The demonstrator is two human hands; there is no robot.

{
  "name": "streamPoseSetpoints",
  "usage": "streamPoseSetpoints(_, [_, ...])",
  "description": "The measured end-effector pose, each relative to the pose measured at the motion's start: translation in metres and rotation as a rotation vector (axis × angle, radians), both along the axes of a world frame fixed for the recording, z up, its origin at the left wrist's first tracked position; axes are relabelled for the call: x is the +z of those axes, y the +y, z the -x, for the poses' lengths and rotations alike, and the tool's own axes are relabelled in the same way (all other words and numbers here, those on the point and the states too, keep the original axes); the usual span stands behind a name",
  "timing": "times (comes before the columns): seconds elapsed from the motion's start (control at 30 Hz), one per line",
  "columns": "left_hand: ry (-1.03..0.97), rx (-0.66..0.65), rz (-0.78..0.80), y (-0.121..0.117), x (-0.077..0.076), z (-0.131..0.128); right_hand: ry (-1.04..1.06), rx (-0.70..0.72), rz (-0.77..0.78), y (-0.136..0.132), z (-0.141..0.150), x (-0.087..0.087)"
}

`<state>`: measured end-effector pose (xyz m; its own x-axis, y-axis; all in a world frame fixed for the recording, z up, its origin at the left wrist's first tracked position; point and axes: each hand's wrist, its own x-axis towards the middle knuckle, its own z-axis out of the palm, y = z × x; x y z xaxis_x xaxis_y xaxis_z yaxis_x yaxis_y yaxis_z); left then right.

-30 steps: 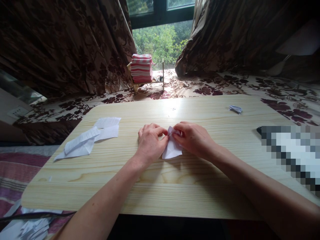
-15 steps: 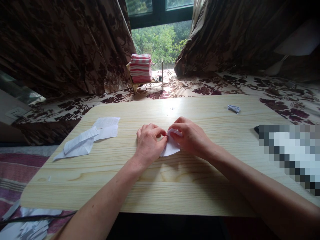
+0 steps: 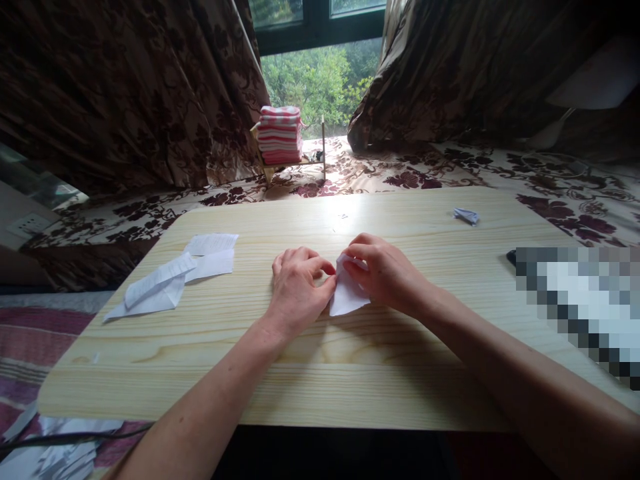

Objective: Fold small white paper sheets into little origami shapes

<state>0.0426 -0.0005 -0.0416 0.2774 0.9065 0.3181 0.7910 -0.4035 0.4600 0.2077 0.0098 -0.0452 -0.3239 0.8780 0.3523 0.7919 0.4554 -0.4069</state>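
A small piece of white paper [image 3: 349, 295] is between my two hands, over the middle of the wooden table [image 3: 280, 393]. My left hand [image 3: 303, 283] pinches its left edge between thumb and forefinger. On the other side, the fingers of my right hand [image 3: 377, 270] are closed on its upper right part and hide some of it. The paper's lower end hangs free toward me.
White paper strips [image 3: 165, 283], some printed, lie at the table's left. A small folded paper [image 3: 466, 216] rests at the far right. A blurred-out object [image 3: 585, 307] covers the right edge. Paper scraps [image 3: 70, 447] lie below left. Pink-striped folded cloths [image 3: 281, 137] stand by the window.
The paper between my hands has shifted slightly to the right and turned, so more of its lower part shows. Both hands stay in nearly the same place.
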Motion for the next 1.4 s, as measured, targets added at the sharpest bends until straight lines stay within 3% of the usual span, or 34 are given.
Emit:
streamPoseSetpoints(0.4, [0.176,-0.083,-0.121,-0.008,0.003,0.0,-0.06,-0.024,0.074,-0.002,0.002,0.008])
streamPoseSetpoints(0.83, [0.187,-0.127,-0.131,-0.007,0.001,-0.001,-0.021,0.064,0.109,0.0,-0.004,0.013])
streamPoseSetpoints(1.4, [0.265,-0.197,-0.288,-0.006,0.0,0.001,-0.022,0.1,0.124,-0.001,-0.008,0.013])
